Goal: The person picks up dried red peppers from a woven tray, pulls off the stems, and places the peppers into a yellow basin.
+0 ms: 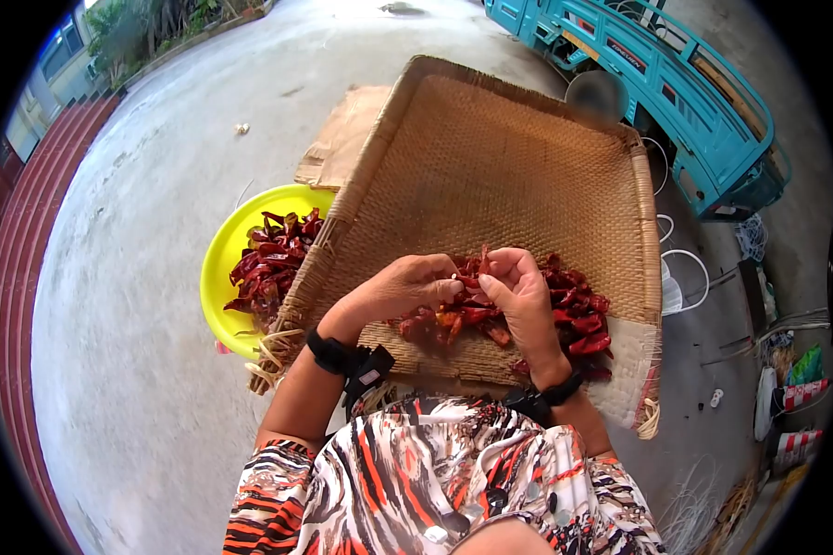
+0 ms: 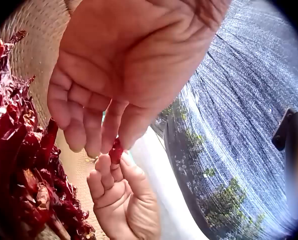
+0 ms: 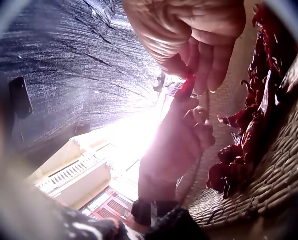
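Between my two hands is a dried red chili pepper [image 2: 116, 151], over the woven basket [image 1: 491, 148]. My left hand [image 1: 407, 282] pinches it from one side with thumb and fingertips. From the other side, the thumb and fingers of my right hand [image 1: 523, 301] pinch the same chili, which shows as a small red piece in the right wrist view. Below the hands, a pile of dried red chilies [image 1: 583, 314] lies on the near part of the basket. More dried chilies [image 1: 273, 259] fill a yellow basin [image 1: 215, 287] to the left.
A flat piece of cardboard [image 1: 347, 129] lies beyond the basin. At the back right stands a blue cargo tricycle [image 1: 657, 83]. Red steps [image 1: 42, 277] run along the left side. Bags and wire [image 1: 787, 370] lie at the right.
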